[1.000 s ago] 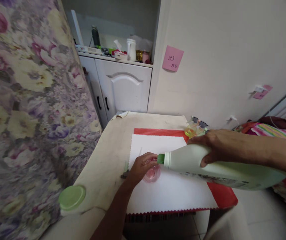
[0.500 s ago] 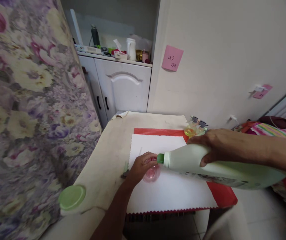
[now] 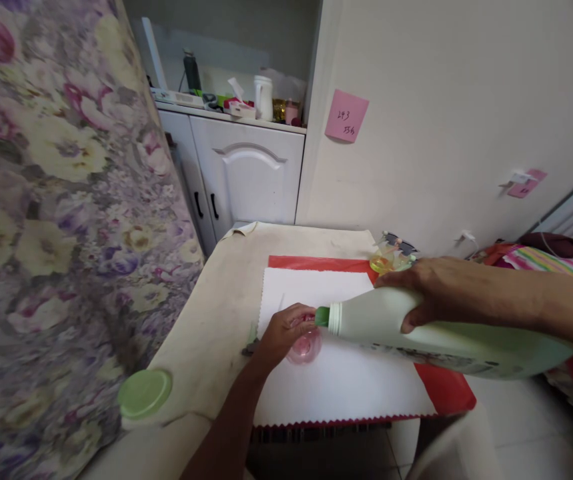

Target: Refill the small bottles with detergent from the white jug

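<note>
My right hand [image 3: 419,293] grips a large pale green detergent bottle [image 3: 376,317], tipped almost flat with its mouth towards the left. The bottle's green spout [image 3: 321,317] comes right up to the fingertips of my left hand [image 3: 286,330]. Those fingers are closed around the upper part of a small see-through pink container [image 3: 305,348]; its top is partly hidden by them. Under both lies a white sheet with a zigzag edge [image 3: 346,387], over a red sheet [image 3: 446,390]. Whether liquid is flowing from the spout I cannot tell.
A round green lid [image 3: 145,393] lies at the table's left front. Clear items with yellow liquid [image 3: 382,263] and sunglasses [image 3: 400,244] are at the back right corner. A small dark-and-green object [image 3: 251,345] lies left of my left hand. A floral curtain [image 3: 66,200] borders the left side.
</note>
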Demonstrator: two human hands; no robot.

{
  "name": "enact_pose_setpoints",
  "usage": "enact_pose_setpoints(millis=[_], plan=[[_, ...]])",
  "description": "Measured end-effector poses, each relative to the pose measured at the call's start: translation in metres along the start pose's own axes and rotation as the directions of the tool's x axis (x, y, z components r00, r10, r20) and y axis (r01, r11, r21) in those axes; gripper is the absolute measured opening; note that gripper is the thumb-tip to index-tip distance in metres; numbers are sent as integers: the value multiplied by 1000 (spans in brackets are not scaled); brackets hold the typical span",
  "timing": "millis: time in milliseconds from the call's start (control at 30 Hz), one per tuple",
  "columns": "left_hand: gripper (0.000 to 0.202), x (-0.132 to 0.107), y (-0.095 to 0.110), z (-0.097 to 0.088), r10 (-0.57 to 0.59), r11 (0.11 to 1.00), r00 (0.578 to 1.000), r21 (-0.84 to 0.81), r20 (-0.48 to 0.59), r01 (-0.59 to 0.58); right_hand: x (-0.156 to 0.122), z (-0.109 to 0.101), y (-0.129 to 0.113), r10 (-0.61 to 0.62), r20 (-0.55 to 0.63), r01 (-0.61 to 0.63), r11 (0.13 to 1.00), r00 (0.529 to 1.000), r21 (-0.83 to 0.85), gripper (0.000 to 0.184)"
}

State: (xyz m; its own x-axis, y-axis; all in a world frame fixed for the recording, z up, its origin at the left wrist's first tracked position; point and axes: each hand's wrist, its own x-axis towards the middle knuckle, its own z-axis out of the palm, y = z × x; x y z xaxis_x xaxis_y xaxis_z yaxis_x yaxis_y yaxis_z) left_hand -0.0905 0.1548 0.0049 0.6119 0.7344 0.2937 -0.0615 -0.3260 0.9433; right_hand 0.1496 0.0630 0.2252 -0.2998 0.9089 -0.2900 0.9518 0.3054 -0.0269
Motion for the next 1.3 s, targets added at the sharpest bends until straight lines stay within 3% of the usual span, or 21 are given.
enact_pose_setpoints(millis=[667,833,1300], plan=[[19,0,2,0,-3,1000,1000,-4,-4,3,0,-2,-2,13,15,-13,1000,1000,-25,41],[18,0,1,0,-5,1000,1000,-9,-7,5,-2,-5,-7,28,27,-28,1000,999,-14,34],[19,-1,2,-1,-18,1000,1000,-16,0,18,1,-2,-1,20,26,-19,1000,999,-12,41]])
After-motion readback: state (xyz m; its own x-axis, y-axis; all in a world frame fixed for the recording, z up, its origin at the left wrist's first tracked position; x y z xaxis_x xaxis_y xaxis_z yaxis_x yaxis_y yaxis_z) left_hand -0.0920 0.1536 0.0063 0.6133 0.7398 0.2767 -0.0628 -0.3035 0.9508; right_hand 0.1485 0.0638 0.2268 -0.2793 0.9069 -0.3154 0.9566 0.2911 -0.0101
